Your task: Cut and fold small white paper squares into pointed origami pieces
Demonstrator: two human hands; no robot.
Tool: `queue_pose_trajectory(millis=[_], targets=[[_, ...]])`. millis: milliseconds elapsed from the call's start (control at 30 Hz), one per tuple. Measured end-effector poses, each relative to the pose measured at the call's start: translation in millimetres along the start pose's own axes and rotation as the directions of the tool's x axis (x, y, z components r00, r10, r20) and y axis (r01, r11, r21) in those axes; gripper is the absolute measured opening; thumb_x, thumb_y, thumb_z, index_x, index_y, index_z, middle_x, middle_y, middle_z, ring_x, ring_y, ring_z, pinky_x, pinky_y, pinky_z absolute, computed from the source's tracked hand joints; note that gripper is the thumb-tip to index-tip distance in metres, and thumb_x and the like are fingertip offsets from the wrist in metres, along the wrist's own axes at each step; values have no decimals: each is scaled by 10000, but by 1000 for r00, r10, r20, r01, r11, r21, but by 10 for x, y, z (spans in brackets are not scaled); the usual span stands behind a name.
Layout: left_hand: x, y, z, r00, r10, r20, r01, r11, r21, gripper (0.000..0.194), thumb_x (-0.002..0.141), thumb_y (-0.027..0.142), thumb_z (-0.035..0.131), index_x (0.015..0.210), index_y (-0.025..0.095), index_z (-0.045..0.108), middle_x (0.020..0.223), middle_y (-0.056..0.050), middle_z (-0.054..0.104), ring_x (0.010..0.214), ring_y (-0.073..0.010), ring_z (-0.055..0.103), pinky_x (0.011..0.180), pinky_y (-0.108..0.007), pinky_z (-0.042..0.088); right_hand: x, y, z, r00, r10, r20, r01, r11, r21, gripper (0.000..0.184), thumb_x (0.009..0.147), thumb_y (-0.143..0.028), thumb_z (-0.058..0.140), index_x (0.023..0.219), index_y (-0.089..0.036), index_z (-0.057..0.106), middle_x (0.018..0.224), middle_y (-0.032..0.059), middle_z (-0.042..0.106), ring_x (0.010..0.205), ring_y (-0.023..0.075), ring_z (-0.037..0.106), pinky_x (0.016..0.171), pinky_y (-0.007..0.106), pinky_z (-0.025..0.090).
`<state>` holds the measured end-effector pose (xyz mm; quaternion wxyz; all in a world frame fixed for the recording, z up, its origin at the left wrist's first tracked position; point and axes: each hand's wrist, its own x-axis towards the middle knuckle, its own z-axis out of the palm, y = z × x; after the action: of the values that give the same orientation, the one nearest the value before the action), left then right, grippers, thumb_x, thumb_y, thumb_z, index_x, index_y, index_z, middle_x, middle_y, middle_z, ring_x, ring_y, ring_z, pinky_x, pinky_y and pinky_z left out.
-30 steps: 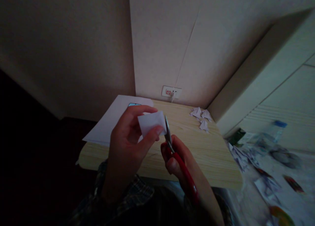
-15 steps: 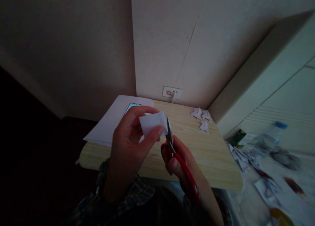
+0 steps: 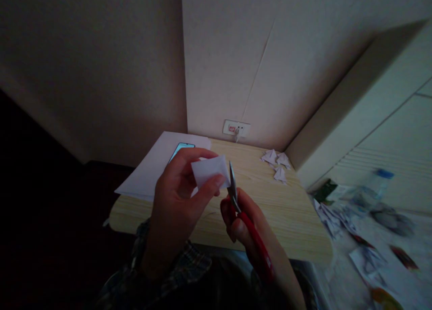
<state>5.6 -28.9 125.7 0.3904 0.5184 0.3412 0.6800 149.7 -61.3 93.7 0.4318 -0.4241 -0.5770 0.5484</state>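
A small piece of folded white paper (image 3: 209,169) is pinched between the thumb and fingers of my left hand (image 3: 182,197). My right hand (image 3: 248,220) grips red-handled scissors (image 3: 254,233), their blades pointing up beside the paper's right edge. Whether the blades touch the paper I cannot tell. Both hands are above the light wooden table (image 3: 263,202). Behind my left hand, a phone (image 3: 182,147) with a lit screen lies on a stack of white paper sheets (image 3: 145,172), partly covered by the hand.
Several folded paper pieces (image 3: 269,156) lie at the table's back right. A wall socket (image 3: 236,128) with a plug sits just behind the table. To the right, a lower cluttered surface holds a blue-capped bottle (image 3: 374,186), more folded papers (image 3: 332,217) and a grey object (image 3: 391,219).
Almost nothing differs. Both hands keep hold of the paper and scissors in nearly the same position, and the whole view has shifted very slightly.
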Motion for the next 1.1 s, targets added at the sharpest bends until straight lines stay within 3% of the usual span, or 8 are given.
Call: queue_pose_trajectory(millis=[200,367,567,1100], targets=[[-42,62,48,996,-51,-73,52,998,19,211,748,76,745,877,230,682,689,70,672,544,-87,620,526,-172,547,12,-13,-2,1000,5,-3,-5,1000,-11,635,724,-849,616,841,-239,479,744,-29,463,631,140,419,546,283,334],[-43,50,39,998,-31,-63,31,1000,2,213,757,69,733,884,230,676,680,77,677,535,-75,618,525,-155,538,6,-21,-6,1000,20,-10,-21,1000,-10,655,694,-860,633,840,-239,487,738,-34,452,635,138,412,546,281,335],[2,6,-22,999,16,36,-16,1000,15,226,761,71,748,904,226,668,699,63,683,562,-91,653,501,-144,556,3,-21,-3,1000,18,-12,-18,1000,-4,648,693,-857,636,824,-242,482,723,-40,439,616,133,393,535,279,326],[6,-5,-28,1000,26,0,-26,999,35,272,720,61,768,893,250,677,722,53,685,603,-116,669,490,-169,532,5,45,-48,999,-32,8,32,999,-4,619,733,-832,628,842,-239,489,724,-39,449,606,129,399,536,272,353]])
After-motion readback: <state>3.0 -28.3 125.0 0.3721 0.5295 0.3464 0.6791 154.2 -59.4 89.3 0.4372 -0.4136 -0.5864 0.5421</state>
